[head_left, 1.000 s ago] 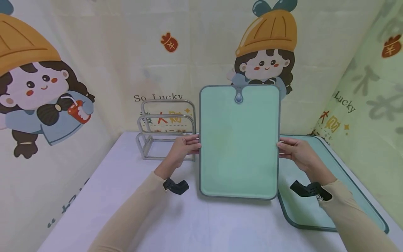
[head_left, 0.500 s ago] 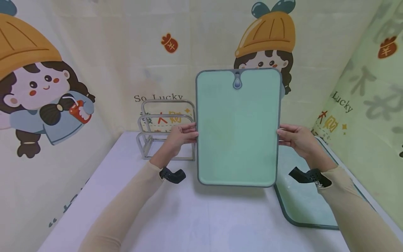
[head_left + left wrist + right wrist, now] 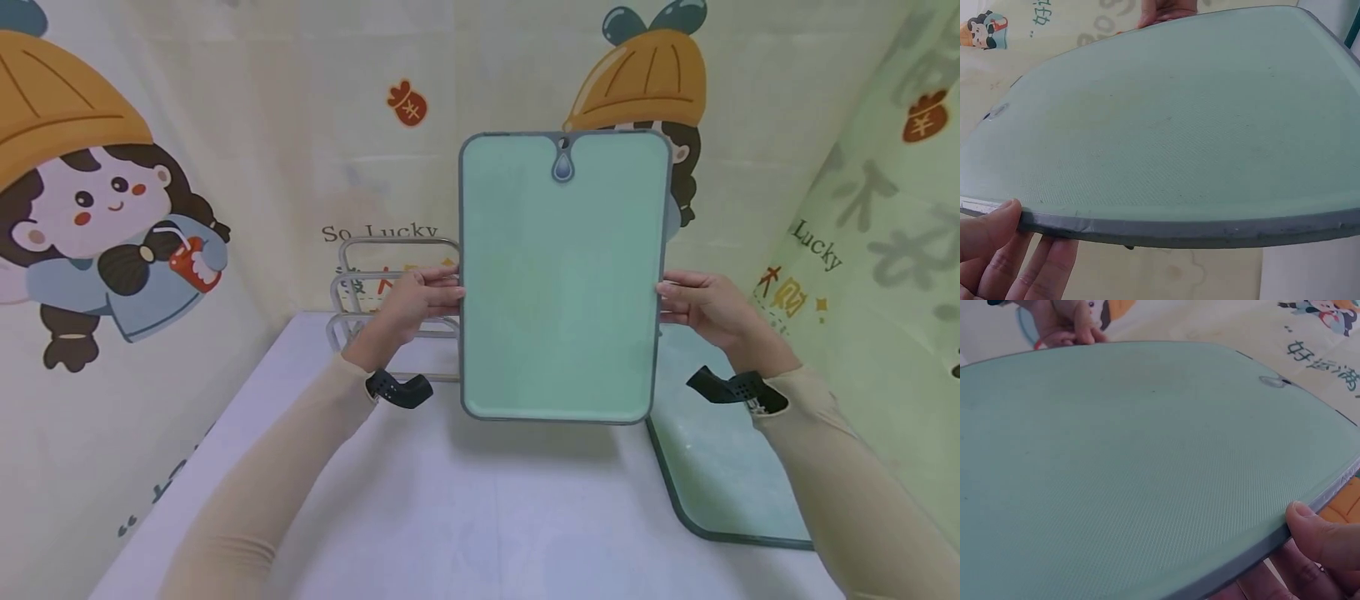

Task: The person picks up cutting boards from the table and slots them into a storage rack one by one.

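Note:
A pale green cutting board (image 3: pixel 562 283) with a grey rim and a drop-shaped fitting at its top edge is held upright above the table. My left hand (image 3: pixel 411 304) pinches its left edge, and my right hand (image 3: pixel 712 312) pinches the right edge at about the same height. In the left wrist view, the left thumb (image 3: pixel 994 228) lies on the board's face with the fingers behind the rim. The right thumb (image 3: pixel 1316 531) presses the face in the same way in the right wrist view, where the board's textured surface (image 3: pixel 1147 481) shows.
Behind my left hand stands a grey wire rack (image 3: pixel 352 325), partly hidden by the hand and board. A larger green mat-like panel (image 3: pixel 735 467) with a dark rim lies at the right, under my right arm. A printed cloth (image 3: pixel 300 125) hangs behind the white table (image 3: pixel 450 517).
Both hands have raised the cutting board from near the tabletop, moving it slightly left as well. The rack and the green panel have stayed in place.

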Motion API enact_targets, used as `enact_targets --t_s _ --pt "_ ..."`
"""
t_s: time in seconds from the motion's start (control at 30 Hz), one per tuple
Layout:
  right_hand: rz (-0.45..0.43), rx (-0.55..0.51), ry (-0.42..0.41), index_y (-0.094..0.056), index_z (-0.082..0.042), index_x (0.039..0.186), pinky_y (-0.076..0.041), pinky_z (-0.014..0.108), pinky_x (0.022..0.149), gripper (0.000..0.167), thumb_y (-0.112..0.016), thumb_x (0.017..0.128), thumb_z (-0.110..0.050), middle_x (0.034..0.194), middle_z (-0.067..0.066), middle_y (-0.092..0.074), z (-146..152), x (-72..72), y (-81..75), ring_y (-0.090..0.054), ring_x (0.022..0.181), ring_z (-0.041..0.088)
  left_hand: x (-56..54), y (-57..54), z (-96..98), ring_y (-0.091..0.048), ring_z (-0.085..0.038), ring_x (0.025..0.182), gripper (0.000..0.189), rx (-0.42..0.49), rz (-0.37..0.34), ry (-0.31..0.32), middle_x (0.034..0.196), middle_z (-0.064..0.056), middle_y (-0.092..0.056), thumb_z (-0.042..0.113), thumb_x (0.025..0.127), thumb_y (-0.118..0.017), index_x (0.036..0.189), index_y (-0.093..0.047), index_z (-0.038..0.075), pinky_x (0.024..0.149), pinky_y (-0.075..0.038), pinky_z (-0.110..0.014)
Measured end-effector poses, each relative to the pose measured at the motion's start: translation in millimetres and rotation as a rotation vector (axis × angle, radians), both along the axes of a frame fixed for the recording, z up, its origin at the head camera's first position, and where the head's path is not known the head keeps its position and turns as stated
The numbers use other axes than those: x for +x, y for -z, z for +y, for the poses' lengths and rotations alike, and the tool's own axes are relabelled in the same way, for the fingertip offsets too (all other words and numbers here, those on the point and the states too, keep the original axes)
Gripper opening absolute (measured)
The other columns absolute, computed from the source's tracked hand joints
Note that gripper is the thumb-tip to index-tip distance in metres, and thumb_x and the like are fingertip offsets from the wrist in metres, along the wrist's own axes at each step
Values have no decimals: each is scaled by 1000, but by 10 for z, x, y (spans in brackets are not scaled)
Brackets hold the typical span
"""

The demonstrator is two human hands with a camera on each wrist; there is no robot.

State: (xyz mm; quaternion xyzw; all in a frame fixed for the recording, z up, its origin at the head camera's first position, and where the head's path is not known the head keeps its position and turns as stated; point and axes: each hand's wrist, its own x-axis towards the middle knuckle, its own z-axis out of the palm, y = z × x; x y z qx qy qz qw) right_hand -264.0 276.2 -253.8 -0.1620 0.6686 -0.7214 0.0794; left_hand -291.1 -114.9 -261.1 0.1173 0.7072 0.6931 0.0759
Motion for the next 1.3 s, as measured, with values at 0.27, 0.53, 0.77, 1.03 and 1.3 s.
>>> enact_targets --t_s 0.27,0.53,0.77,1.03,1.3 --pt "38 54 49 -75 -23 100 -57 21 74 25 -54 95 -11 95 -8 -73 -92 -36 -266 -71 83 9 -54 -217 -65 -70 -12 80 44 21 32 -41 96 -2 -70 2 88 -63 131 -54 5 81 -57 -29" --pt "70 32 89 -75 -18 98 -58 23 70 20 -58 91 -9 92 -5 -72 -220 -105 -587 -70 79 10 -82 -540 -155 -70 -13 81 44 26 77 -58 100 -4 -70 3 88 -63 131 -55 6 81 -57 -28" --pt "79 -17 104 -75 -14 98 -58 23 68 16 -64 87 -10 90 -2 -73 -343 -167 -808 -71 77 13 -100 -770 -242 -71 -12 82 45 17 127 -94 102 -4 -71 8 87 -65 130 -56 8 84 -56 -28" --pt "46 -77 126 -75 -11 99 -59 25 67 18 -69 83 -8 86 1 -74 -577 -273 -1067 -72 75 16 -131 -1039 -434 -71 -11 79 46 38 182 -116 96 -1 -71 7 85 -66 130 -56 7 75 -57 -22" --pt "24 -108 189 -72 -9 106 -59 26 67 28 -74 78 -11 87 3 -73 -762 -346 -1371 -72 76 17 -158 -1347 -584 -71 -14 76 48 141 174 -110 88 -2 -71 1 82 -69 129 -57 4 70 -58 -22"
